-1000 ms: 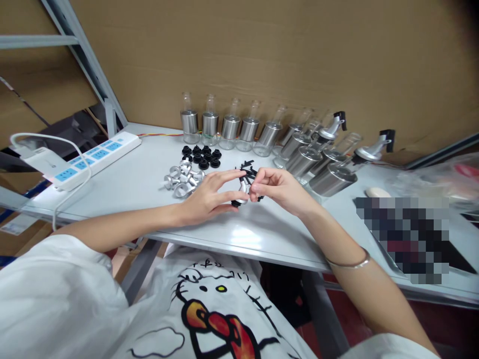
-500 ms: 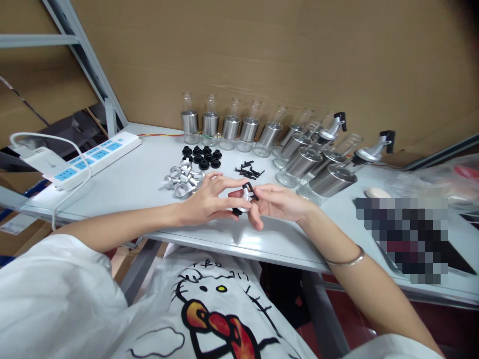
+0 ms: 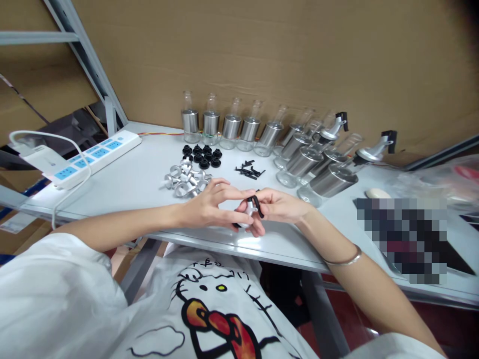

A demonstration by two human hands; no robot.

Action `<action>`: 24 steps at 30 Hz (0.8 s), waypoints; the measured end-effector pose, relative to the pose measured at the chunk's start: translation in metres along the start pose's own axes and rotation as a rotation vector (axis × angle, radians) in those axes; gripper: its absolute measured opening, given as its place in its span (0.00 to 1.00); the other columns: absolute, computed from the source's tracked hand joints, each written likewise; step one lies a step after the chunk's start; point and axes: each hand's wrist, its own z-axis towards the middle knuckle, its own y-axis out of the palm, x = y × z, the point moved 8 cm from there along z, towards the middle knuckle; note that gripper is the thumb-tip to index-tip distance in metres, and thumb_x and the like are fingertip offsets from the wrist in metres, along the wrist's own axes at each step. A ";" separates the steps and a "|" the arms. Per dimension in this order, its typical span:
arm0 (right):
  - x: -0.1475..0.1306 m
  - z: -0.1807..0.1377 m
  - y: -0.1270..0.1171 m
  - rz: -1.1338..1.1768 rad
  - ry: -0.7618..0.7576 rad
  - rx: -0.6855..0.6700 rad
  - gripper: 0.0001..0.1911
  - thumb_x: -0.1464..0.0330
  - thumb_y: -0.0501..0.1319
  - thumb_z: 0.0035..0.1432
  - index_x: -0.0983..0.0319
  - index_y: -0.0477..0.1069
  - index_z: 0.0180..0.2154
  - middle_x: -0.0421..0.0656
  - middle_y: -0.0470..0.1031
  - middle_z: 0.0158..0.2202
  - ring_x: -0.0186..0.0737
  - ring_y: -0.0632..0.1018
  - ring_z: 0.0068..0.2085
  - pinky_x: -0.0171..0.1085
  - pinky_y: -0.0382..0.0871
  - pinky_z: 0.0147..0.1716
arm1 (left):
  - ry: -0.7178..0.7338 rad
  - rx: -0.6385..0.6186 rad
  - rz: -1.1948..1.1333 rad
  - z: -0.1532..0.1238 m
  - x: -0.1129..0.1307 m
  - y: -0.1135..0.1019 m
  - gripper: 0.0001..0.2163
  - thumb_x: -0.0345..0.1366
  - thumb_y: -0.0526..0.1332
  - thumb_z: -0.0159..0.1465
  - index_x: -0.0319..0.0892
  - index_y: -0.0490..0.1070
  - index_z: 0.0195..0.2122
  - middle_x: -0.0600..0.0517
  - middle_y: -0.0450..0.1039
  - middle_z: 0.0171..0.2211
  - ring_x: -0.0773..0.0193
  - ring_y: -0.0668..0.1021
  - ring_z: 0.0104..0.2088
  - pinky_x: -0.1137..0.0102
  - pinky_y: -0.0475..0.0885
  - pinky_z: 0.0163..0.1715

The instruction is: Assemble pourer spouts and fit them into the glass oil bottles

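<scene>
Above the table's front edge, both my hands hold one pourer spout [image 3: 246, 217], silver with a black lever on top and a black base partly hidden by fingers. My left hand [image 3: 211, 205] is closed on its silver body from the left, forefinger stretched over the top. From the right, my right hand [image 3: 281, 205] grips it by the black lever side, some fingers behind it. Just beyond my left hand lies a pile of silver spout pieces [image 3: 183, 183]. Black stoppers [image 3: 204, 162] sit in a cluster behind that pile, and small black levers [image 3: 250, 171] lie to their right.
Several glass bottles with metal sleeves [image 3: 229, 126] line the back; two at the right carry pourers [image 3: 374, 152]. A white power strip [image 3: 98, 158] with a plugged-in charger lies left. On the right are a white oval object [image 3: 377, 193], a blurred-out item and a plastic bag [image 3: 441, 182].
The pourer spout has come slightly lower and nearer to me, and it has turned a little so the black lever points down to the right. Both hands keep hold of it.
</scene>
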 end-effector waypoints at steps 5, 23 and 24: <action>-0.001 0.003 0.002 0.026 -0.046 -0.015 0.18 0.60 0.67 0.55 0.66 0.73 0.43 0.40 0.77 0.23 0.32 0.77 0.25 0.36 0.74 0.34 | -0.010 0.025 -0.093 0.001 -0.003 -0.001 0.10 0.40 0.61 0.64 0.55 0.72 0.47 0.47 0.70 0.54 0.62 0.76 0.45 0.62 0.69 0.46; -0.012 0.008 0.003 -0.068 -0.134 0.087 0.15 0.61 0.66 0.56 0.66 0.71 0.39 0.36 0.72 0.23 0.24 0.68 0.19 0.27 0.67 0.22 | -0.761 -0.049 -1.337 -0.016 -0.021 0.044 0.24 0.36 0.63 0.63 0.52 0.60 0.60 0.50 0.71 0.42 0.61 0.79 0.44 0.68 0.78 0.37; -0.012 0.008 0.002 -0.073 -0.127 0.101 0.16 0.60 0.67 0.55 0.66 0.71 0.38 0.36 0.71 0.22 0.24 0.68 0.19 0.28 0.67 0.22 | -0.760 -0.043 -1.328 -0.017 -0.021 0.044 0.24 0.36 0.63 0.63 0.53 0.60 0.60 0.50 0.72 0.42 0.62 0.79 0.44 0.67 0.78 0.38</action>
